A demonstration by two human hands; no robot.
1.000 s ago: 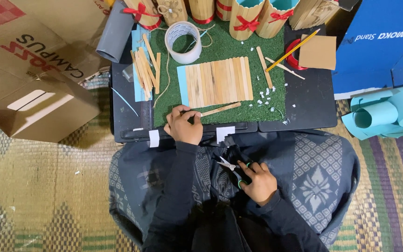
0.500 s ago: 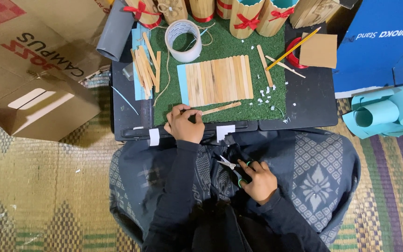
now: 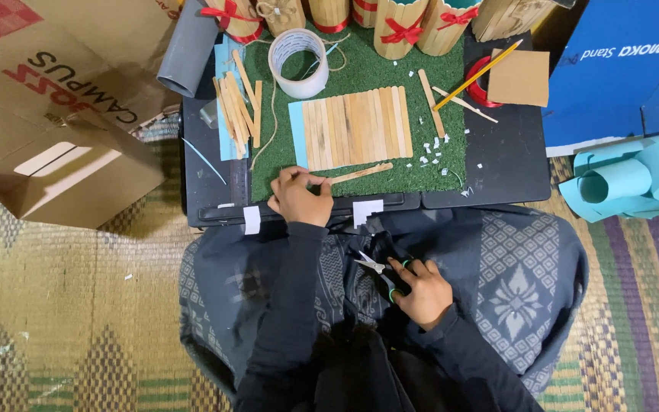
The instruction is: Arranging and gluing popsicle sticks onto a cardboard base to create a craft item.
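Wooden stick [image 3: 360, 173] lies slanted near the front edge of the green turf mat [image 3: 421, 183], one end pinched in the left hand's [image 3: 299, 198] closed fingers. Just behind it, a panel of joined sticks [image 3: 354, 126] on blue paper fills the mat's middle. Loose sticks [image 3: 236, 107] crowd the left edge; tape roll [image 3: 297, 62] sits toward the back. Bare black tray [image 3: 509, 164] at the right front corner. Right hand [image 3: 421, 290] rests on the lap, fingers through scissors [image 3: 379, 271], blades slightly parted.

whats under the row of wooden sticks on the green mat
A light blue paper sheet shows along the left edge of the row of wooden sticks, over the green turf mat. How far the paper runs beneath is covered.
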